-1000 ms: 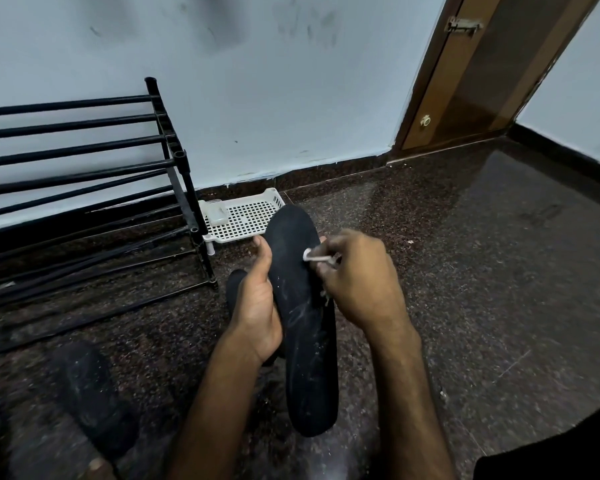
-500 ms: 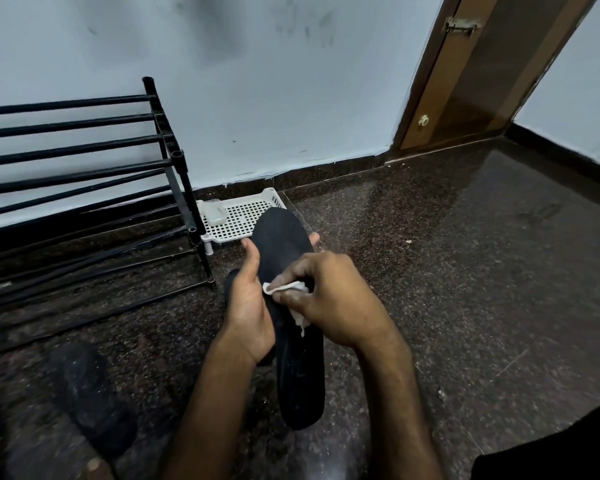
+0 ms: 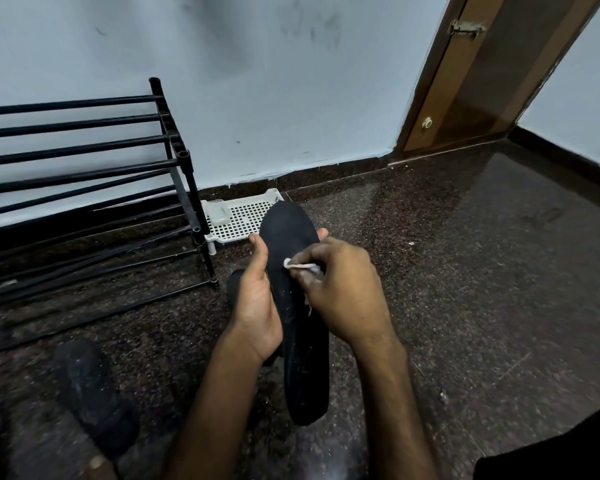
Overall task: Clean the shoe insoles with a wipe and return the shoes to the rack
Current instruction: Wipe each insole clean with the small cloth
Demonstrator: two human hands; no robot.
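A long black insole (image 3: 300, 341) is held upright-tilted over the floor, toe end pointing away from me. My left hand (image 3: 257, 306) grips its left edge, thumb on top and fingertips showing past the right edge. My right hand (image 3: 340, 292) pinches a small white wipe (image 3: 300, 266) and presses it on the insole's upper middle. A dark shoe (image 3: 236, 285) sits on the floor just behind my left hand, mostly hidden. The black tube shoe rack (image 3: 84, 188) stands at the left against the wall.
A white perforated plastic tray (image 3: 243, 216) holding a small white block lies by the rack's right leg. Another dark shoe (image 3: 90, 393) lies blurred at the lower left. Dark granite floor (image 3: 465, 271) spreads to the right; a brown door (image 3: 482, 74) is at the back right.
My right hand has rubbed the wipe along the insole: up near the toe a second ago, down toward the middle, and now back up a little. The left hand keeps its grip.
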